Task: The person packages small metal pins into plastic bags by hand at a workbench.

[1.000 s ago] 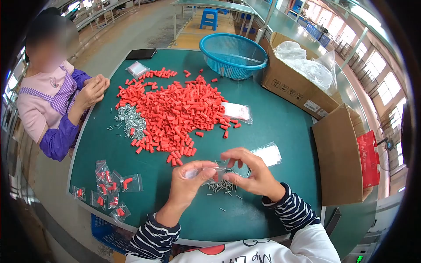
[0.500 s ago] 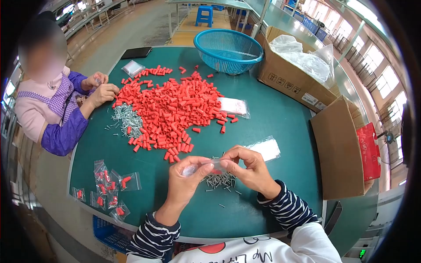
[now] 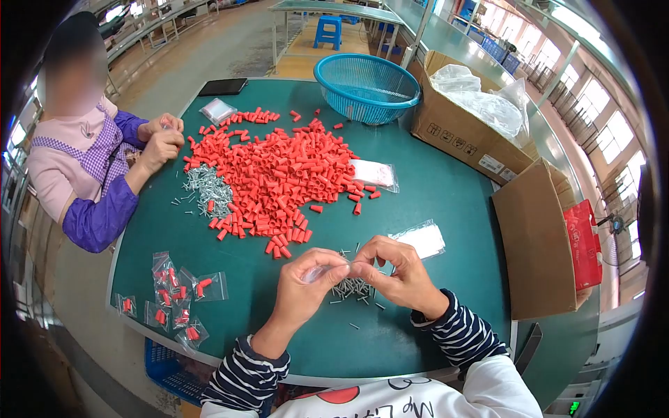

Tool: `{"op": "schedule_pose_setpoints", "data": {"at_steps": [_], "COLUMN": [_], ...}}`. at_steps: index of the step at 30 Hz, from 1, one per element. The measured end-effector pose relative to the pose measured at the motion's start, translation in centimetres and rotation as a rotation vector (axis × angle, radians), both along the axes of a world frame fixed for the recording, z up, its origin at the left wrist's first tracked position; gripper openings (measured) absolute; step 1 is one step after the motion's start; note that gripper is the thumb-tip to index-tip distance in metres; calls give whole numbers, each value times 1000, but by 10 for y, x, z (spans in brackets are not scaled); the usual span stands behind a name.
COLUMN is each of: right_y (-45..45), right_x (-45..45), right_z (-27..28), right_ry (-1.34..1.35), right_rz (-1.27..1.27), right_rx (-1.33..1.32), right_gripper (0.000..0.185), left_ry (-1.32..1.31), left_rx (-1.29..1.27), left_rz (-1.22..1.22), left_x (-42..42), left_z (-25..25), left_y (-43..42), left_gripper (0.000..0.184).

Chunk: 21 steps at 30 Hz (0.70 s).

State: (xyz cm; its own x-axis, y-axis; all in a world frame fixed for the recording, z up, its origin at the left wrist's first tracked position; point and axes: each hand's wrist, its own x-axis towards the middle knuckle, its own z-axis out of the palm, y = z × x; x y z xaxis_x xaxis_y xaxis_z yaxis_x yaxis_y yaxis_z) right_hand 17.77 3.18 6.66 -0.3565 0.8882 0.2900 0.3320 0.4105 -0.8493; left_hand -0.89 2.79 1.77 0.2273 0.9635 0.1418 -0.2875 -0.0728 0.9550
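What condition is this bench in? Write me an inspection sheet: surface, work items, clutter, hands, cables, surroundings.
Surface: green tabletop, mostly covered toward the middle and far left.
Work items: large heap of hollow red plastic tubes; silver screws beside it; second screw pile below the hands; bags of red tubes at near left; flat stack of clear bags by the right hand.
Clutter: blue basket, flat black object.
Hands: left hand and right hand together, pinching clear plastic; contents unclear.
Cables: nothing seen on the table.
Surroundings: co-worker at left; two cardboard boxes at right; blue stool beyond.
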Motion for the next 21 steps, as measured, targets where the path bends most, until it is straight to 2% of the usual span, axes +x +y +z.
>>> {"op": "schedule_pose_setpoints", "data": {"at_steps": [2,5,8,9,11,13,15,16,19,20,21], "right_y": [-1,0,9,12,18,13,7,6,8,12,11], "right_x": [-1,-4,-14,-16,-27,-49,-65,-65,-56,-46,-36], "right_z": [3,7,9,9,13,33,46,54,50,36,27], "right_ry": [-17,-58,57,122,201,333,501,423,392,356,303], "right_rz": [4,-41,-91,-107,-6,123,234,236,38,-16,-34], "right_rx": [15,-33,-215,-294,-262,-269,-130,-32,52,28,-59], "right_gripper": [9,9,10,10,13,16,25,33,23,24,23], "left_ry": [-5,-41,-241,-327,-495,-497,-498,-489,-472,-458,-471], "left_rx": [45,-128,-455,-489,-557,-532,-511,-383,-503,-527,-520], "left_rz": [5,51,80,58,0,-34,-71,-103,-64,-56,-57], "left_x": [-1,4,-1,-4,-7,-6,-3,-3,-7,-8,-6], "left_z": [1,1,1,-4,-14,-14,-15,-15,-8,3,3], "left_y": [0,-3,3,4,7,8,8,10,5,1,1], "left_gripper": [12,15,17,19,23,25,27,29,41,51,52]}}
